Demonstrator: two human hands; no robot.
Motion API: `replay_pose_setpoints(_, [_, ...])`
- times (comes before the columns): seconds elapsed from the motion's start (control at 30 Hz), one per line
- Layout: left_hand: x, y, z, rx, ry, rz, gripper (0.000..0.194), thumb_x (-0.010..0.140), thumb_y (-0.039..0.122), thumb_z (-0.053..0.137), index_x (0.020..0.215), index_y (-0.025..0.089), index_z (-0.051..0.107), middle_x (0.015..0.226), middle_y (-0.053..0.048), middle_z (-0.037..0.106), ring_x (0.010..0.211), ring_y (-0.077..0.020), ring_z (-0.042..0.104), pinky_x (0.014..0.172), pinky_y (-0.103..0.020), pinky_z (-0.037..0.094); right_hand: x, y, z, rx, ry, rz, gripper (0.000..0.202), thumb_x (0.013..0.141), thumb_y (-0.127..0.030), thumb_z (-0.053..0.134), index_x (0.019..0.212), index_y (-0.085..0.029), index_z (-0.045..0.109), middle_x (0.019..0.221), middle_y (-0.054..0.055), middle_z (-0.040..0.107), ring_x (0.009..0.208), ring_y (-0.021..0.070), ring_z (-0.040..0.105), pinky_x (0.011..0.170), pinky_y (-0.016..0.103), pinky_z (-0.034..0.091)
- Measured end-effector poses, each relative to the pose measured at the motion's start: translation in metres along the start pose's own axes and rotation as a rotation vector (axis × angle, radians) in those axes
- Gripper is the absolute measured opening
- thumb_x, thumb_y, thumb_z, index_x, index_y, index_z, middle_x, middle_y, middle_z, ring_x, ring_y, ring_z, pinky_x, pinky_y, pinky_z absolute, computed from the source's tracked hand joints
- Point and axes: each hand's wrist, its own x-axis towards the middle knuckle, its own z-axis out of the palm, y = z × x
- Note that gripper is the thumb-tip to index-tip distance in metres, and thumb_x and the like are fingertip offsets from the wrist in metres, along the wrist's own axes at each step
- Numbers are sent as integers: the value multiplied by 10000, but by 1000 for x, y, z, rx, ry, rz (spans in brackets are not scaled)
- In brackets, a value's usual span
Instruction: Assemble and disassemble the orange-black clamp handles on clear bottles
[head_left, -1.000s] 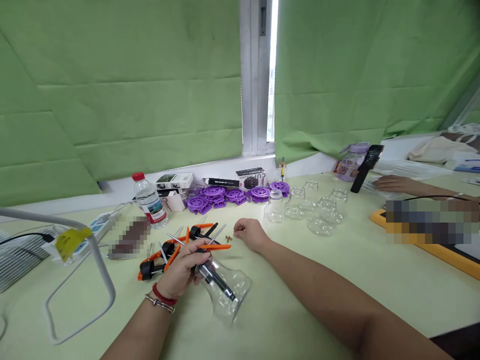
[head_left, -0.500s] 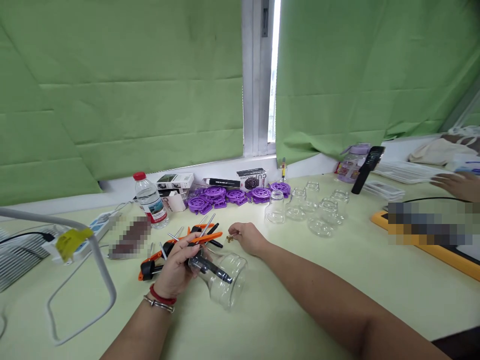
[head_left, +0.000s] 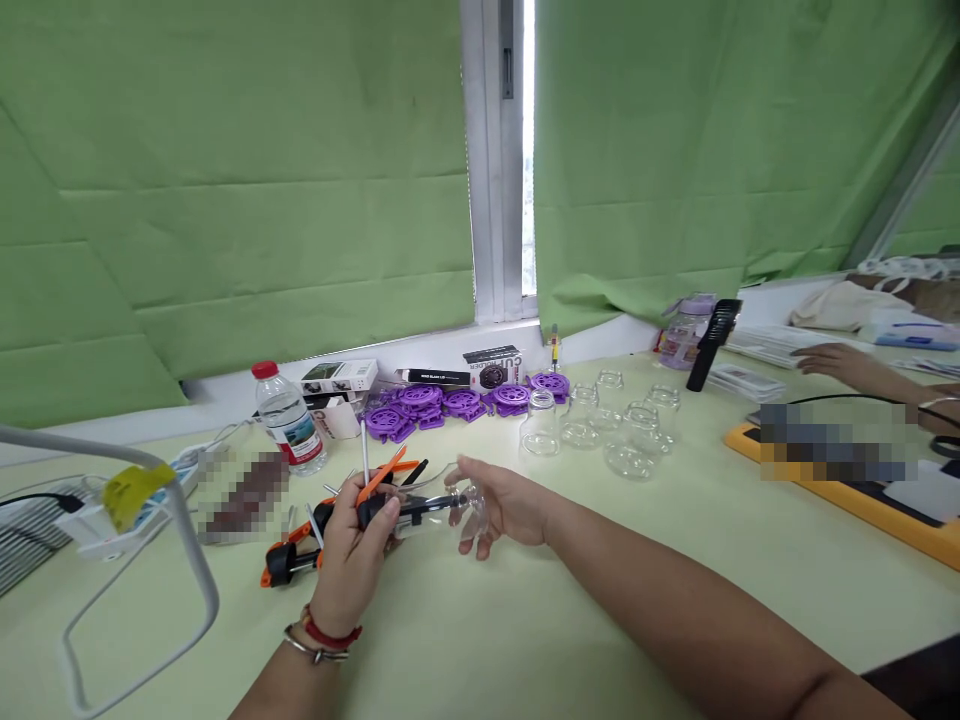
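Observation:
My left hand (head_left: 360,525) is closed around the black and orange top fitting (head_left: 375,500) of a clear glass bottle (head_left: 427,520). The bottle lies nearly sideways, its wide end to the right, and a black stem shows inside it. Curved around that wide end is my right hand (head_left: 506,505), thumb above and fingers below, against the glass. Beside my left hand, more orange and black fittings (head_left: 281,565) with metal rods lie on the table, partly hidden by the hand.
Several empty glass bottles (head_left: 540,425) stand right of centre. Purple wheel-shaped parts (head_left: 461,403) line the back, near small boxes (head_left: 341,375). A water bottle (head_left: 292,420) stands at left, behind a bent grey tube (head_left: 199,540). Another person's hand (head_left: 832,362) is at far right.
My right hand has left the small brass-coloured pieces on the table and come to the bottle's wide end. The bottle has turned more level. The view has shifted slightly.

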Motion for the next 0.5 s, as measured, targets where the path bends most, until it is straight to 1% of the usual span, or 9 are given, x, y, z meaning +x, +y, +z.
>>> replay_pose_setpoints(0.07, [0, 0, 0, 61, 8, 8, 257, 815, 433, 512, 958, 219, 507, 817, -9, 574, 575, -110, 487, 488, -212, 428, 1, 2, 5, -38, 44, -28, 493, 710, -628, 526, 974, -217, 452, 746, -5, 566, 511, 157, 606, 444, 260, 447])
replay_pose_setpoints(0.13, [1, 1, 0, 107, 36, 0, 247, 842, 464, 446, 870, 225, 500, 680, 13, 524, 510, -112, 461, 440, -211, 394, 3, 6, 7, -103, 120, -117, 472, 706, -566, 585, 988, -213, 451, 748, -13, 549, 512, 130, 584, 427, 224, 416])
replay_pose_setpoints(0.2, [3, 1, -1, 150, 66, 13, 261, 853, 474, 413, 787, 230, 474, 583, 32, 441, 468, -112, 421, 416, -216, 362, 5, 9, 8, -180, 194, -226, 501, 703, -528, 621, 1046, -215, 432, 742, -20, 529, 537, 117, 566, 421, 202, 393])
replay_pose_setpoints(0.27, [5, 2, -1, 199, 105, 69, 274, 847, 473, 421, 731, 226, 456, 572, 33, 408, 490, -118, 407, 432, -222, 358, 4, 11, 8, -259, 219, -295, 535, 719, -520, 615, 1106, -214, 407, 751, -15, 520, 563, 114, 555, 427, 196, 387])
replay_pose_setpoints(0.33, [7, 3, -1, 247, 136, 127, 275, 836, 465, 430, 709, 222, 454, 591, 24, 419, 524, -128, 412, 454, -233, 368, 1, 10, 8, -358, 215, -339, 542, 756, -534, 564, 1152, -213, 381, 804, 9, 529, 598, 121, 555, 447, 211, 406])
replay_pose_setpoints(0.37, [7, 3, -1, 263, 148, 139, 272, 833, 459, 427, 706, 221, 458, 592, 20, 425, 529, -134, 416, 454, -241, 370, -2, 9, 7, -443, 215, -386, 550, 762, -531, 556, 1173, -214, 373, 855, 28, 537, 640, 132, 562, 481, 231, 434])
replay_pose_setpoints(0.4, [8, 5, -1, 272, 157, 138, 267, 830, 453, 422, 705, 221, 465, 585, 15, 431, 524, -141, 419, 448, -251, 369, -5, 6, 7, -562, 213, -464, 576, 747, -521, 577, 1191, -217, 371, 927, 51, 539, 712, 152, 571, 541, 264, 467])
replay_pose_setpoints(0.47, [9, 8, -2, 282, 166, 125, 247, 811, 438, 440, 700, 223, 486, 573, 1, 446, 515, -156, 436, 439, -272, 373, -11, 0, 8, -864, 208, -693, 669, 676, -467, 671, 1225, -221, 377, 1096, 97, 502, 922, 209, 545, 729, 350, 488])
replay_pose_setpoints(0.5, [9, 11, -2, 292, 173, 126, 231, 791, 431, 465, 696, 224, 499, 572, -7, 456, 517, -165, 447, 440, -282, 379, -13, -3, 8, -1025, 197, -816, 692, 651, -415, 706, 1235, -222, 388, 1170, 113, 469, 1030, 236, 498, 832, 388, 456])
